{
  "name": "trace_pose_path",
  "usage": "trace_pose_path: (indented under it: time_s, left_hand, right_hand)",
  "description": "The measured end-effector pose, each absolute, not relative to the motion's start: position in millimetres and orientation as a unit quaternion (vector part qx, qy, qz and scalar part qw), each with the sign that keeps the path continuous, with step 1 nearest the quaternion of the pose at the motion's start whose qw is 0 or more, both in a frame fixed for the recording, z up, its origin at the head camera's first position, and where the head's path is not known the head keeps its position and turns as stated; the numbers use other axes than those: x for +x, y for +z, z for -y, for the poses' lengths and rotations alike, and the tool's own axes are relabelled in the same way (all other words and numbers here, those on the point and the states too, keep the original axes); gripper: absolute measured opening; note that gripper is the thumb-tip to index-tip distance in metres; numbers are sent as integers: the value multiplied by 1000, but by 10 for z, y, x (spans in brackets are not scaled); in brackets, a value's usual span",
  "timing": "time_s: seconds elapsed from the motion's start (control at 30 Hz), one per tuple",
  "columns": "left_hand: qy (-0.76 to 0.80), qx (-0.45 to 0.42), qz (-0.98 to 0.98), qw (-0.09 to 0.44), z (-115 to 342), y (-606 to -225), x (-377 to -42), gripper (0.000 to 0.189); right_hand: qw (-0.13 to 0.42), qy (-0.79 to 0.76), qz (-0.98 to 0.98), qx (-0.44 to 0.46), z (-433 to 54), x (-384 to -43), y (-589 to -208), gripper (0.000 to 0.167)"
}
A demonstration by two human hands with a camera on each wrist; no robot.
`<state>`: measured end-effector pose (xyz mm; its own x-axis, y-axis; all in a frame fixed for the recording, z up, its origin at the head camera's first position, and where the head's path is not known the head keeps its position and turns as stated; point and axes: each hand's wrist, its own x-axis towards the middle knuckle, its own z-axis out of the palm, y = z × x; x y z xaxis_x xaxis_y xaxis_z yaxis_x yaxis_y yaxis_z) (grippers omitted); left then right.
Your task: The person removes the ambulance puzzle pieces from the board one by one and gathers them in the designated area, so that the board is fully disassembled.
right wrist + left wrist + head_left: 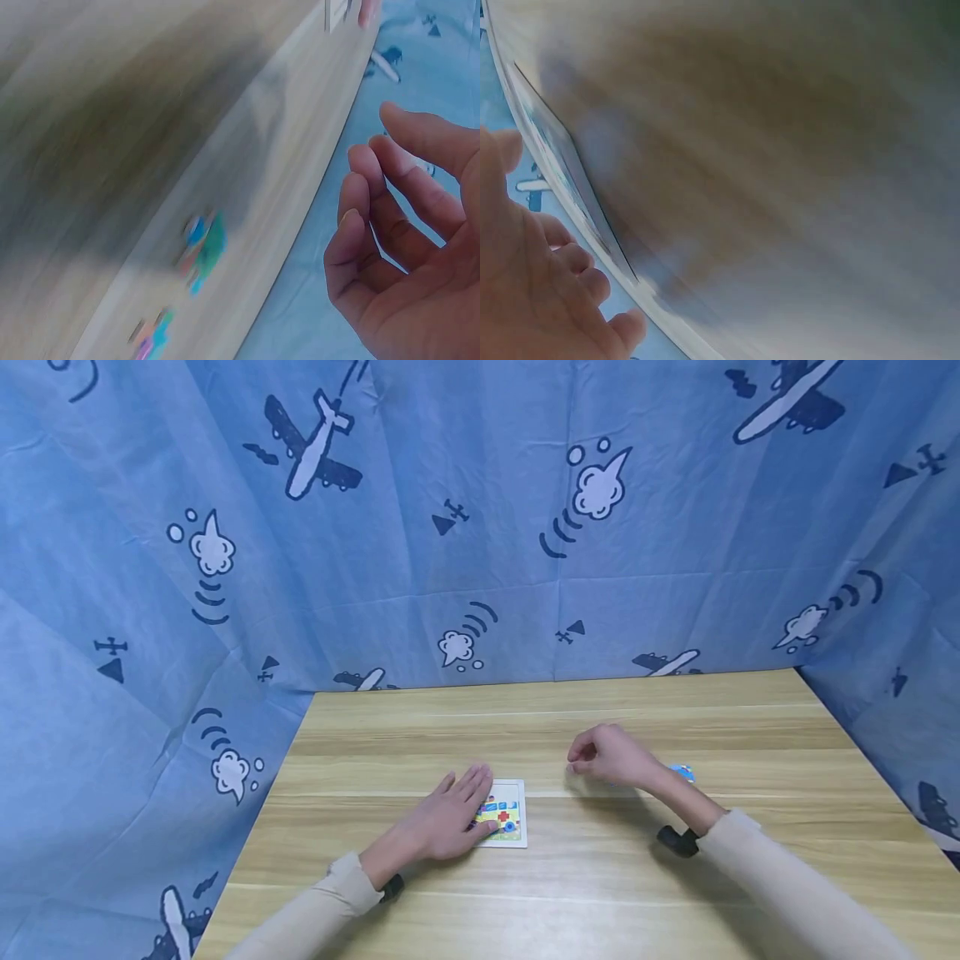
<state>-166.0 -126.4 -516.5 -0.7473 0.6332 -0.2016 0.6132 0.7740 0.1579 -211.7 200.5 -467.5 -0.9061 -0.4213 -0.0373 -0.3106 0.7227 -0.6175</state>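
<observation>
Lower ctr: sq. white-framed multicol. puzzle (513, 789); L hand (452, 822) atop, fingers straight. Ctr-rt: R hand (611, 757), fingers loosely curled, empty.

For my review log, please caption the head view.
Left hand over a framed colourful board, right hand above a wooden table, blue airplane-print curtain behind.

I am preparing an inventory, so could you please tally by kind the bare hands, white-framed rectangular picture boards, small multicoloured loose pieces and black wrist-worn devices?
Bare hands: 2 (left hand, right hand)
White-framed rectangular picture board: 1
Small multicoloured loose pieces: 2 visible, blurred
Black wrist-worn devices: 2
Total: 7
</observation>
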Motion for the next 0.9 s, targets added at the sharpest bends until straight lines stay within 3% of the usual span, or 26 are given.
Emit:
trace_pose_path:
  time_s: [0.4, 0.9]
  left_hand:
    - [26, 346, -930, 123, 1144, -5191, -1603, 86]
    - [8, 356, -927, 118, 1113, -5240, -1618, 87]
  right_hand:
    - [126, -325, -897, -274, -1588, -1998, -4786, 4]
    - [146, -319, -888, -299, -1295, -1898, -4928, 29]
